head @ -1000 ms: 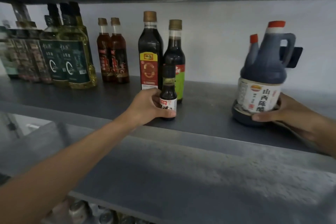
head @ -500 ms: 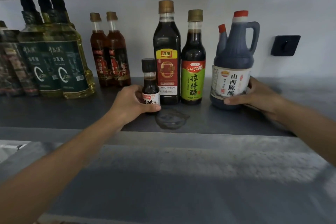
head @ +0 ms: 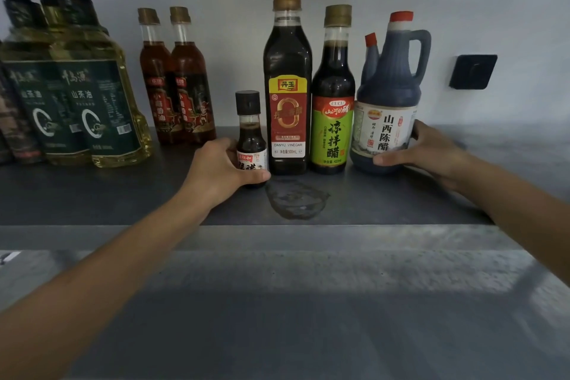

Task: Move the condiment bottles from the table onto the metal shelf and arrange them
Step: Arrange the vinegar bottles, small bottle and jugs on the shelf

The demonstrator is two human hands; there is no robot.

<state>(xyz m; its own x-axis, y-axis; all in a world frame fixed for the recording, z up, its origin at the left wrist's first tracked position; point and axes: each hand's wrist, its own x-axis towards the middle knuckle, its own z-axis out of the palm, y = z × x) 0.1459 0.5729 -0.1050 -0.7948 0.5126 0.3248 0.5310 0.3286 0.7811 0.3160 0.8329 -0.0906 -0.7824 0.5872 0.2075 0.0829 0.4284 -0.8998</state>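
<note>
On the metal shelf [head: 92,194], my left hand [head: 216,170] grips a small dark vinegar bottle [head: 250,129] with a black cap, standing just left of a tall Danyu vinegar bottle [head: 287,86]. A green-labelled vinegar bottle [head: 332,95] stands beside that. My right hand [head: 428,151] holds a dark blue handled vinegar jug [head: 389,92] with a red cap, set upright against the green-labelled bottle. A second red-capped jug [head: 371,52] shows partly behind it.
Two reddish sesame oil bottles [head: 175,80] stand left of centre. Several large yellow oil bottles [head: 77,95] crowd the far left. A black hook plate [head: 472,71] is on the wall at right. A ring-shaped stain [head: 294,200] marks the shelf front. Another shelf board runs overhead.
The handled jug has slid left into line beside the green-labelled bottle. The small bottle has moved left and back, from in front of the tall bottles to beside the Danyu bottle.
</note>
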